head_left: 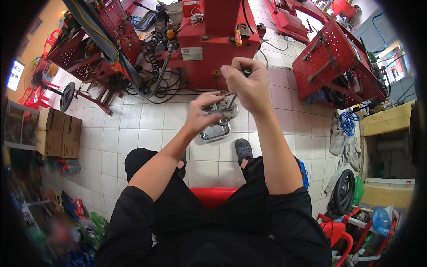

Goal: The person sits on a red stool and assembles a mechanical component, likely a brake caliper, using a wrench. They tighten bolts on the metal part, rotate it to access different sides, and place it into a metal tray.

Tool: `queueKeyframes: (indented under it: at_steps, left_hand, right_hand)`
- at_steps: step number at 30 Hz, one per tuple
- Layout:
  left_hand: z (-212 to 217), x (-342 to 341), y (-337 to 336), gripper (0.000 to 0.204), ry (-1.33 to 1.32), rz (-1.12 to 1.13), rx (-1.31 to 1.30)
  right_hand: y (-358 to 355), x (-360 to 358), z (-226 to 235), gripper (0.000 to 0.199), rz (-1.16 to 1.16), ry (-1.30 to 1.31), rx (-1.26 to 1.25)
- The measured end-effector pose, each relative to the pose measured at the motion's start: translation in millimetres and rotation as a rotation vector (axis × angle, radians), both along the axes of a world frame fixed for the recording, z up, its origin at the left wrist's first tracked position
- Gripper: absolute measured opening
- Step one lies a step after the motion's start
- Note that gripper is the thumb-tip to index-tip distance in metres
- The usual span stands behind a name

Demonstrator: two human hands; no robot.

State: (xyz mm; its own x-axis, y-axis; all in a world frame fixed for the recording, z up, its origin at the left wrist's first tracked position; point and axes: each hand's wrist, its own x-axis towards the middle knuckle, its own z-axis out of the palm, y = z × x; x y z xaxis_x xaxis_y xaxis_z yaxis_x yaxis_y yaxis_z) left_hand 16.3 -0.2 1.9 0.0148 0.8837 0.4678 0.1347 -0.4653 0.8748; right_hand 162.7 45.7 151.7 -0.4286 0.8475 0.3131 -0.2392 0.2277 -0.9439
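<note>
Working the tool (231,101) near the tray (217,138) was presumed: clenched by right grip (251,87), left grip (200,114) undeterminable; steadying seemed needed.

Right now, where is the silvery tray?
In the head view, the silvery tray sits on the floor tiles near the centre, just ahead and left of the right grey clog, below the left hand.

A slim tool with a dark end and a silvery metal shaft (231,101) slants down to a rounded grey metal part (229,115), which overlaps the far edge of a shallow, rectangular silvery tray (215,137).
</note>
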Motion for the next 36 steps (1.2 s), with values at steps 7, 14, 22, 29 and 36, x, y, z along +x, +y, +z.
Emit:
queueKeyframes:
  at_steps: [7,14,22,29,36]
  left_hand:
    - [-4,-13,1,0.037,-0.104,0.157,0.091]
    - [20,8,0,0.083,0.124,-0.065,-0.067]
    - [12,12,-4,0.081,0.149,-0.121,-0.242]
    - [-17,-4,7,0.039,-0.446,-0.024,0.049]
    - [2,-2,5,0.050,-0.085,-0.076,-0.262]
  right_hand:
    - [7,8,0,0.031,-0.025,-0.049,0.030]
    - [2,4,1,0.031,0.084,0.028,-0.043]
    - [0,0,-4,0.031,0.188,0.044,-0.060]
    - [8,7,-1,0.033,-0.056,0.028,0.004]
    - [17,23,2,0.033,-0.064,0.111,0.008]
